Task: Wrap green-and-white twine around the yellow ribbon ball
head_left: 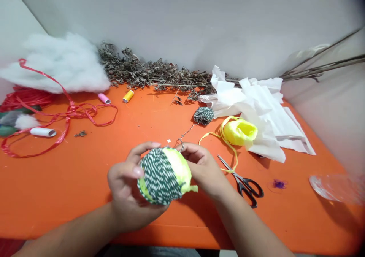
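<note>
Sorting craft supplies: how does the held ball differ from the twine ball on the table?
The wrapped ball is larger than the twine ball. It shows yellow material beneath its twine; the twine ball shows only twine. It is held up; the twine ball rests on the table. Both carry green-and-white twine.

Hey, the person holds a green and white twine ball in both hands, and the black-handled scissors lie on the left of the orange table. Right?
Not quite: the head view shows the black-handled scissors on the right of the orange table, not the left. The left hand and right hand do hold the green and white twine ball.
</note>
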Available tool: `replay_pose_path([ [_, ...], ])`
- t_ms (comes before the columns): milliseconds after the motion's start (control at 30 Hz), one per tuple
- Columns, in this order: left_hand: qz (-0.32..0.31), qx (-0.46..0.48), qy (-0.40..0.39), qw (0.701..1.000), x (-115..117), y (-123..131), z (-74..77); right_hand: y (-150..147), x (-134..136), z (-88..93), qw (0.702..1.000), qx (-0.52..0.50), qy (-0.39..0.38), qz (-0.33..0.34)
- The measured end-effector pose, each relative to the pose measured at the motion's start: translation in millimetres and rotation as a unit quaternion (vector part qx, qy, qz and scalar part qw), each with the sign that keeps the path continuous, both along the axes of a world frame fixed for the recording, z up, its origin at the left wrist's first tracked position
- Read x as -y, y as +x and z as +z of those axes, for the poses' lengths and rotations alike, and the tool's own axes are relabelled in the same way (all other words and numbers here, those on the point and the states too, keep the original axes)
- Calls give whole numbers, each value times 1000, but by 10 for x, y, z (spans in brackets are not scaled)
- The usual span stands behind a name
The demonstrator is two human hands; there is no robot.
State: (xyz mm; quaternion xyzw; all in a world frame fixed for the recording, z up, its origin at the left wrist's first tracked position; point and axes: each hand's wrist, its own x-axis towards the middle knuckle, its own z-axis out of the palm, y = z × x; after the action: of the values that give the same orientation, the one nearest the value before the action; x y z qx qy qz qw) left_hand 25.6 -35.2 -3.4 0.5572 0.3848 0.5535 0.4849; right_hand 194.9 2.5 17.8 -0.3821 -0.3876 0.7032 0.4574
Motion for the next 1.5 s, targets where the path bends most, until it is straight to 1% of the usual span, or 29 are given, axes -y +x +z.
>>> replay_pose_path([
  [33, 16, 29, 13, 999, -39, 25, 37, -26, 1, -14, 1000, 14, 16, -14],
  [67, 26, 77, 2, 997, -76, 41, 70, -48, 4, -27, 998, 33, 35, -29],
  [100, 25, 124, -40, 991, -115, 48, 100, -68, 9, -39, 996, 58, 56, -45],
  [133, 15, 173, -100, 980, -157, 46, 124, -83, 16, -50, 991, 86, 78, -62],
  [200, 0, 256, -216, 942, -249, 29, 155, -99, 30, -67, 980, 137, 111, -92],
  [233, -11, 282, -259, 924, -297, 17, 161, -101, 36, -73, 975, 157, 124, -100],
  [300, -19, 321, -317, 892, -385, 0, 157, -96, 43, -80, 964, 194, 149, -104],
  [367, -20, 346, -344, 873, -449, -10, 142, -88, 46, -87, 949, 236, 185, -100],
  [467, -12, 356, -364, 861, -495, -17, 117, -83, 52, -105, 924, 281, 237, -109],
  [533, -3, 356, -374, 856, -506, -21, 105, -88, 59, -116, 917, 286, 248, -121],
  [600, 7, 360, -381, 852, -514, -21, 96, -94, 67, -116, 921, 277, 240, -131],
  [733, 20, 351, -399, 847, -529, -11, 88, -106, 73, -82, 938, 248, 203, -136],
  [900, 28, 323, -405, 855, -529, -7, 70, -106, 75, -70, 963, 189, 148, -118],
  [1000, 20, 308, -393, 866, -509, -18, 47, -94, 84, -93, 976, 141, 127, -111],
  [1100, 31, 283, -353, 891, -488, -24, 31, -86, 87, -99, 984, 92, 110, -107],
  [1167, 42, 269, -334, 902, -483, -22, 26, -88, 85, -92, 988, 68, 91, -102],
  [1300, 59, 256, -337, 904, -494, -16, 21, -106, 99, -75, 991, 67, 65, -96],
  [1367, 69, 246, -346, 903, -498, -18, 18, -112, 118, -66, 988, 99, 79, -93],
  [1400, 71, 238, -351, 903, -498, -21, 17, -111, 127, -59, 983, 124, 99, -94],
  [1467, 69, 215, -360, 905, -493, -27, 14, -94, 136, -33, 961, 189, 178, -93],
  [1500, 65, 201, -362, 908, -488, -30, 12, -76, 132, -14, 942, 222, 235, -86],
])
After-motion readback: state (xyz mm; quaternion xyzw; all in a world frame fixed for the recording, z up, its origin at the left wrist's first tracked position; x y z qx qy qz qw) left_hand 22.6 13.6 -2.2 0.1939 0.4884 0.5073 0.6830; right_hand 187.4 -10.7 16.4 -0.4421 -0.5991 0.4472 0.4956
